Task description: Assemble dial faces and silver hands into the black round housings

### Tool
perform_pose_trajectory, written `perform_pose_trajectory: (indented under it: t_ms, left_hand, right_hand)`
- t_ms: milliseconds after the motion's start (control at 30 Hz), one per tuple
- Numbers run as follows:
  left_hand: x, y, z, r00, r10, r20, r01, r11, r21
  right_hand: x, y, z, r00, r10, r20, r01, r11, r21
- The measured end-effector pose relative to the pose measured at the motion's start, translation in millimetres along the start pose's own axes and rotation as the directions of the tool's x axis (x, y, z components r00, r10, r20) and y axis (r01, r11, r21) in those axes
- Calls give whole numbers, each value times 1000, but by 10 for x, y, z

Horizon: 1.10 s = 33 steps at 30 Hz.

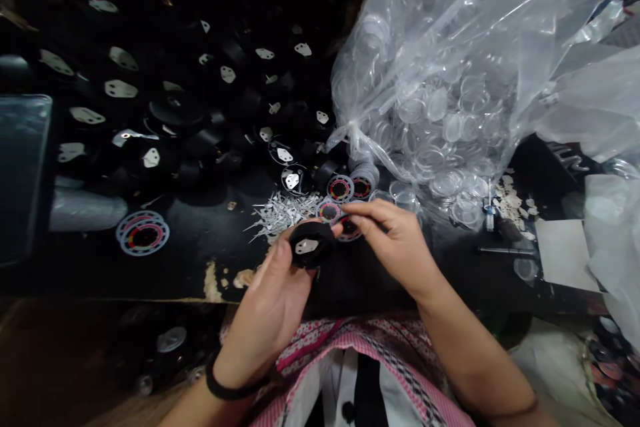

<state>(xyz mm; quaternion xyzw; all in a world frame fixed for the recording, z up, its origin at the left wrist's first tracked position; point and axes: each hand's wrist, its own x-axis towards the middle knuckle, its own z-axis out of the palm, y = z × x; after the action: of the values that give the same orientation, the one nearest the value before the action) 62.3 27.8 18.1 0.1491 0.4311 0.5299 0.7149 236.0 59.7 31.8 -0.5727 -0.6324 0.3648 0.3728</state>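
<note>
My left hand (pixel 273 290) is wrapped around a black round housing (pixel 299 255), which has a small white metal plate (pixel 307 246) at its middle. Just right of it, my right hand (pixel 395 237) pinches with thumb and forefinger at the edge of a printed dial disc (pixel 329 212). Another dial disc (pixel 349 229) lies partly hidden below those fingers. Beyond the hands are a loose dial disc (pixel 340 188) and a stack of dial discs (pixel 364 177). A pile of thin white pointers (pixel 284 212) lies behind the housing.
Many black housings (pixel 173 110) fill the back left. A large plastic bag (pixel 450 80) of clear round covers stands at the back right. Left on the table are overlapping dial discs (pixel 143 235) and a dark flat panel (pixel 23 180). A screwdriver (pixel 505 251) and white card (pixel 567 253) lie right.
</note>
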Motion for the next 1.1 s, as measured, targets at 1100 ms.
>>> perform_pose_trajectory:
  t_ms: [1100]
  left_hand:
    - [-32, -179, -224, 993, -32, 117, -3, 957, 290]
  right_hand:
    - [-95, -183, 153, 947, 279, 157, -285, 959, 12]
